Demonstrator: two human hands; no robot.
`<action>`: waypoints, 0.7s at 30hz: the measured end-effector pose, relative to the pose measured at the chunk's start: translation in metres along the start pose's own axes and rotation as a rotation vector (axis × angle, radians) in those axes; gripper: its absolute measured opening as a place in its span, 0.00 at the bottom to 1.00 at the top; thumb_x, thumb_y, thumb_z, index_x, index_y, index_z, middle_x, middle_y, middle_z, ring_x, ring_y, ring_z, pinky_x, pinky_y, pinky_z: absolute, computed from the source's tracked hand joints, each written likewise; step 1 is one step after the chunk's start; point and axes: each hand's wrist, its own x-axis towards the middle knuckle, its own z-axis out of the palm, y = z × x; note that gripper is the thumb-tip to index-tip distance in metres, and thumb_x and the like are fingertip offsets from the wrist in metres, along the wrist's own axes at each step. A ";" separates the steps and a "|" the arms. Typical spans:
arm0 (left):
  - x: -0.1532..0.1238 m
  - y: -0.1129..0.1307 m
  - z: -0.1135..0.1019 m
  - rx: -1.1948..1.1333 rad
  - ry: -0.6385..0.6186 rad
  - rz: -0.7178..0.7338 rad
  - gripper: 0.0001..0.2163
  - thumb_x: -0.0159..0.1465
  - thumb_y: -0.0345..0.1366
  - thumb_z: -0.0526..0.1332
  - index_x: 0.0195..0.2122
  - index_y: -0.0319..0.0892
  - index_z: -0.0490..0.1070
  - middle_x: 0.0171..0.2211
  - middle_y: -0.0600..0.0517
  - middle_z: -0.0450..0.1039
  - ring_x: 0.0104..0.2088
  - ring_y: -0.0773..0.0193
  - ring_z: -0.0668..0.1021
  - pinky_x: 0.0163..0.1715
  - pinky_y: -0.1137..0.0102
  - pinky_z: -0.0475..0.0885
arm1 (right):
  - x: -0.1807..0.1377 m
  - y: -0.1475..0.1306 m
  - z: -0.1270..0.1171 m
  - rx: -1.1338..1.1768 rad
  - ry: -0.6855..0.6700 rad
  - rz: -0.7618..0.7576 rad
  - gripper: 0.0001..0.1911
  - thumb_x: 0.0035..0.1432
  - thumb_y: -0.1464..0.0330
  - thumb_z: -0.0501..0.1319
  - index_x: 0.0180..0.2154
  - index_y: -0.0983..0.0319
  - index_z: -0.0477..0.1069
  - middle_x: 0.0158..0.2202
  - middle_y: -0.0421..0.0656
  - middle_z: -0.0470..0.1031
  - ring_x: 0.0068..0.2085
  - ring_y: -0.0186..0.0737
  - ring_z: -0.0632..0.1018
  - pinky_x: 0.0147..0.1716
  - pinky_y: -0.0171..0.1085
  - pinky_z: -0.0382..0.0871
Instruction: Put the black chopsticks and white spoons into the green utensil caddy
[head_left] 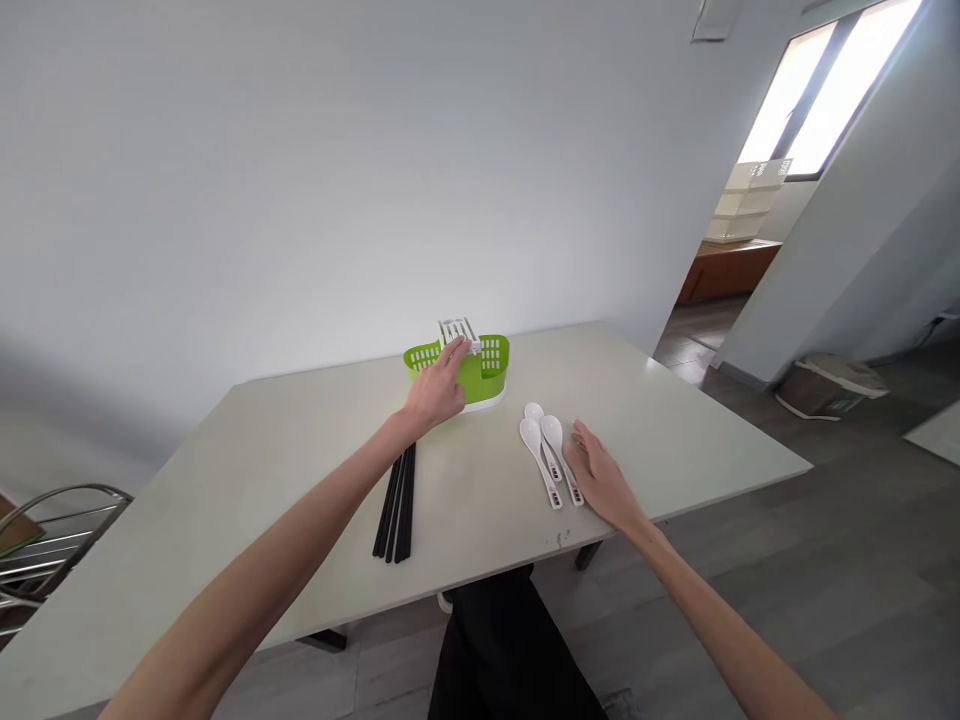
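A green slotted basket (471, 380) on a white base stands at the back of the table, with a white slotted piece (457, 330) raised over its top. My left hand (439, 390) reaches in front of the basket; its stretched fingertips touch or lie just before the white piece. Whether the thumb presses on anything is hidden. Three white spoons (553, 437) lie close together, bowls away from me and printed marks on the handles. Just right of them my right hand (596, 475) rests on the table, fingers extended and holding nothing. Black chopsticks (395, 505) lie in a bundle below my left forearm.
The pale table (300, 430) meets a plain wall (337, 200) at the back. A metal rack or chair (64, 545) stands at the left. Beyond the table's right end, a lidded bin (829, 388) sits on the grey floor. My dark-clothed legs are under the front edge.
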 end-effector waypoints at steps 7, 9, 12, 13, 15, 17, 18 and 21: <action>0.004 0.017 0.003 -0.064 -0.013 0.031 0.39 0.60 0.24 0.53 0.75 0.46 0.52 0.76 0.45 0.52 0.46 0.55 0.82 0.34 0.63 0.76 | -0.002 -0.007 -0.003 0.006 0.014 0.003 0.35 0.73 0.47 0.49 0.73 0.53 0.53 0.72 0.50 0.63 0.69 0.54 0.69 0.67 0.58 0.65; 0.005 0.019 0.003 -0.066 -0.017 0.037 0.39 0.61 0.24 0.52 0.75 0.46 0.52 0.76 0.45 0.52 0.46 0.55 0.82 0.34 0.63 0.76 | -0.002 -0.010 -0.005 0.001 0.012 0.007 0.34 0.73 0.48 0.49 0.73 0.53 0.54 0.71 0.50 0.63 0.68 0.54 0.69 0.66 0.58 0.65; 0.007 0.021 0.004 -0.069 -0.019 0.045 0.38 0.62 0.24 0.52 0.75 0.46 0.51 0.76 0.44 0.52 0.47 0.54 0.82 0.35 0.62 0.77 | -0.003 -0.015 -0.006 0.005 0.005 0.031 0.33 0.73 0.48 0.48 0.73 0.53 0.55 0.71 0.49 0.63 0.69 0.53 0.69 0.66 0.57 0.66; 0.007 0.021 0.004 -0.072 -0.018 0.050 0.38 0.62 0.24 0.51 0.75 0.46 0.52 0.76 0.44 0.53 0.48 0.54 0.82 0.35 0.62 0.77 | -0.003 -0.016 -0.007 0.007 0.003 0.039 0.33 0.73 0.48 0.49 0.72 0.53 0.55 0.71 0.49 0.63 0.69 0.54 0.68 0.65 0.58 0.66; 0.007 0.021 0.004 -0.081 -0.023 0.056 0.37 0.63 0.24 0.51 0.75 0.46 0.52 0.76 0.44 0.53 0.47 0.54 0.82 0.35 0.62 0.78 | -0.004 -0.016 -0.007 0.005 0.002 0.042 0.32 0.73 0.48 0.49 0.72 0.52 0.55 0.71 0.49 0.64 0.69 0.54 0.69 0.65 0.58 0.67; 0.004 0.019 0.003 -0.100 -0.038 0.054 0.36 0.64 0.25 0.51 0.75 0.47 0.51 0.76 0.44 0.52 0.47 0.55 0.83 0.36 0.62 0.78 | -0.004 -0.014 -0.006 -0.001 0.006 0.027 0.32 0.73 0.48 0.49 0.72 0.51 0.55 0.71 0.49 0.64 0.68 0.55 0.69 0.65 0.58 0.67; 0.001 0.018 0.003 -0.113 -0.043 0.052 0.36 0.65 0.26 0.51 0.76 0.48 0.49 0.76 0.44 0.52 0.48 0.54 0.82 0.37 0.62 0.79 | -0.004 -0.013 -0.006 -0.007 0.009 0.017 0.32 0.73 0.48 0.49 0.72 0.51 0.55 0.71 0.49 0.64 0.68 0.55 0.69 0.65 0.58 0.68; -0.015 0.009 0.001 -0.147 0.013 0.070 0.35 0.68 0.28 0.51 0.76 0.51 0.46 0.76 0.46 0.51 0.61 0.49 0.76 0.48 0.58 0.79 | -0.004 -0.009 -0.005 -0.028 0.022 0.001 0.33 0.73 0.48 0.49 0.72 0.50 0.56 0.70 0.48 0.65 0.67 0.55 0.70 0.65 0.57 0.68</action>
